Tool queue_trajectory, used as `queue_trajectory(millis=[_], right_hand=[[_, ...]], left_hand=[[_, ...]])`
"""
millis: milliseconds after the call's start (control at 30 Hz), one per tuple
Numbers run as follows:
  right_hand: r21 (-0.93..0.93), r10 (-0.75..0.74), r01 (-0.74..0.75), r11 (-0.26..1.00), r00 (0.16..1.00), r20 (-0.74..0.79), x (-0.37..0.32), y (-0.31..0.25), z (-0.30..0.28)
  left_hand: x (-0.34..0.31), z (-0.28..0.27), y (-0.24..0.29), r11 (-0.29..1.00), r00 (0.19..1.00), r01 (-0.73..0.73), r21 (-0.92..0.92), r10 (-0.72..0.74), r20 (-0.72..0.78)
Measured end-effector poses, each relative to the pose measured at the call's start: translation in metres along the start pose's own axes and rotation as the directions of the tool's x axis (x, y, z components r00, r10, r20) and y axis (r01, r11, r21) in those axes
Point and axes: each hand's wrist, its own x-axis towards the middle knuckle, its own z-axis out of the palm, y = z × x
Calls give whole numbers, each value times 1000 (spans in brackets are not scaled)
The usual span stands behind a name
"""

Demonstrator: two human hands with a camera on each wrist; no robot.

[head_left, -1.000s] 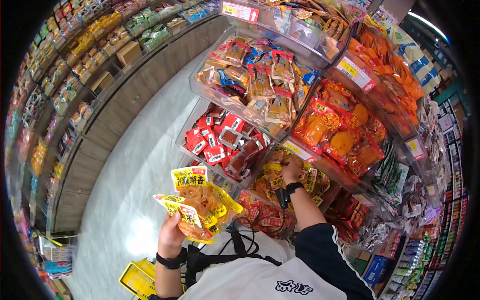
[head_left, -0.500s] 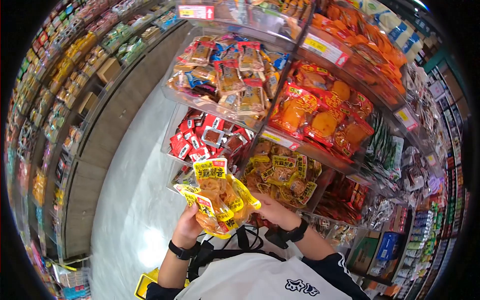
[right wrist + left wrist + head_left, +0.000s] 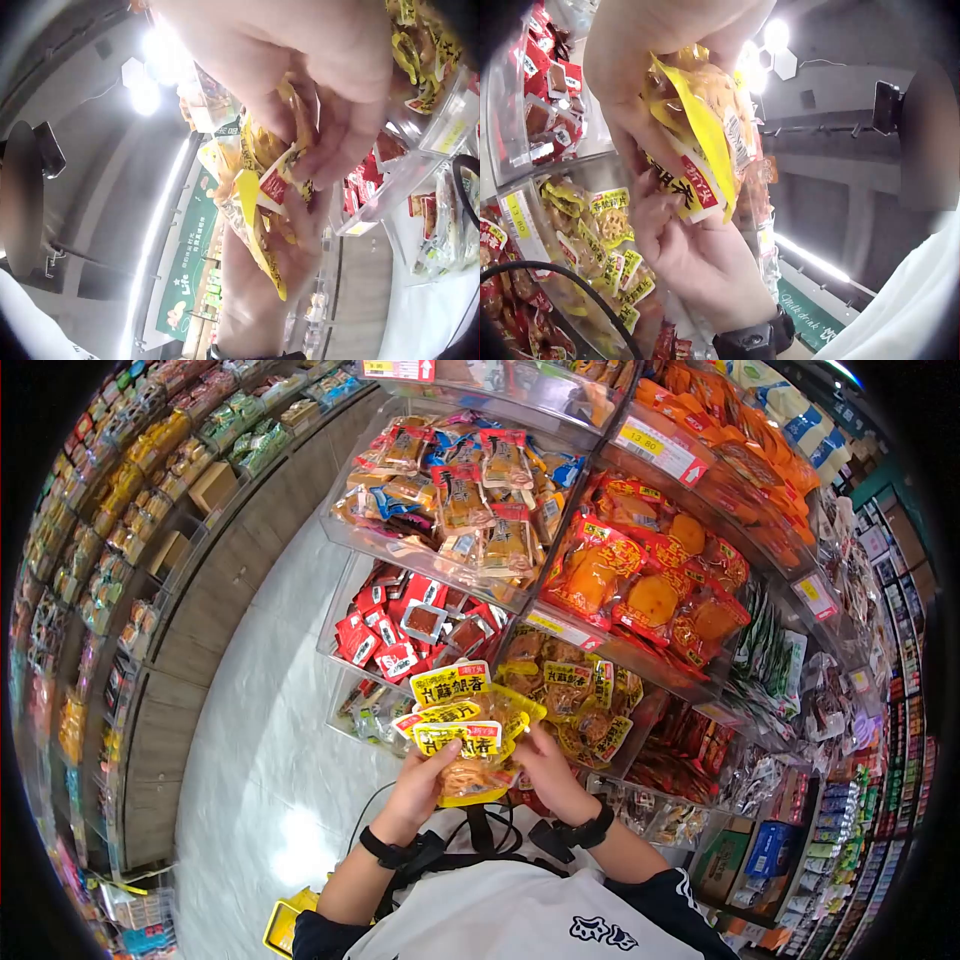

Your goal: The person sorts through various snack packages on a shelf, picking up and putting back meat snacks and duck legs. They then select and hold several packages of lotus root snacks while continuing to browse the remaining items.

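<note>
In the head view several yellow-edged snack packets of lotus root slices [image 3: 465,705] are stacked in front of the chest, fanned over one another. My left hand [image 3: 420,785] grips their left side, thumb over the front packet. At the right edge, my right hand [image 3: 550,770] pinches the bundle. The left wrist view shows the packets [image 3: 697,127] from the side, between both hands. In the right wrist view fingers of both hands close around the packets [image 3: 259,187]. Just beyond, a clear bin [image 3: 575,705] holds more such packets.
Left of that bin sits one of red packets [image 3: 420,625]. Higher up are bins of brown snack packs [image 3: 460,500] and red-and-orange packs [image 3: 640,575]. A yellow basket [image 3: 285,920] is low at left. Grey floor [image 3: 260,710] runs between the bins and a curved shelf [image 3: 215,570].
The right hand has come out of the bin to the bundle and now pinches its right edge. The packets have shifted right and been rearranged, with a packet now in front.
</note>
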Motion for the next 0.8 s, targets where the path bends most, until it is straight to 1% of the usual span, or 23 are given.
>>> queue_trajectory(millis=[33, 67, 100, 133, 167, 200, 233, 300, 367, 400, 500, 533, 567, 600, 633, 667, 700, 767, 800], right_hand=[[6, -51, 51, 999, 998, -46, 2, 3, -2], [-68, 2, -12, 998, 990, -143, 3, -1, -5], [-58, -32, 22, 998, 983, -179, 4, -8, -8], [-50, -67, 57, 997, 974, -214, 4, -17, -10], [-43, -101, 94, 995, 963, -249, 5, -26, -13], [-80, -120, 99, 992, 931, -344, 6, -32, -16], [-158, -166, 121, 980, 933, -319, 12, -34, -30], [-168, -121, 61, 984, 920, -374, 36, -26, -63], [-237, -131, 49, 970, 930, -344, 63, -24, -86], [-227, -143, 66, 972, 928, -343, 85, -10, -106], [-358, -170, 114, 927, 977, -130, 128, -15, -115], [-540, -243, 119, 833, 956, -164, 150, 0, -127], [-700, -320, 106, 707, 930, -182, 178, 23, -144], [-830, -398, 74, 553, 899, -185, 194, 34, -153], [-764, -228, -100, 638, 922, -311, 190, 19, -143], [-673, -46, -277, 686, 906, -420, 175, -10, -118], [-560, 142, -447, 697, 852, -504, 166, -26, -104], [-597, 114, -422, 682, 868, -484, 177, -8, -124], [-655, 103, -433, 619, 872, -479, 183, -3, -132]], left_hand=[[0, -3, -3, 1000, 1000, -1, -7, 1, -23], [0, -4, -5, 1000, 999, -2, -15, 2, -44], [1, -5, -7, 1000, 998, -4, -22, 3, -64], [1, -5, -6, 996, 995, -38, -83, 30, -96], [1, -10, -5, 997, 995, -32, -76, 24, -96], [0, -19, -5, 997, 995, -25, -69, 19, -98], [-1, -26, -3, 998, 995, -20, -62, 13, -101], [-6, -32, 3, 998, 992, -46, -45, 40, -123], [-11, -38, 10, 998, 989, -54, -29, 50, -136], [-14, -39, 13, 998, 989, -59, -26, 55, -139], [-19, -42, 13, 996, 984, -78, -51, 68, -167], [-21, -43, 13, 996, 984, -80, -47, 71, -166], [-23, -42, 12, 996, 983, -79, -42, 71, -170], [-25, -42, 12, 996, 982, -77, -36, 70, -174], [-28, -41, 12, 997, 982, -74, -31, 68, -178], [-29, -41, 11, 997, 981, -71, -35, 63, -183], [-31, -41, 11, 997, 979, -68, -38, 59, -195], [-34, -42, 13, 997, 974, -65, -38, 55, -219], [-34, -44, 14, 990, 973, -71, -124, 41, -229]])
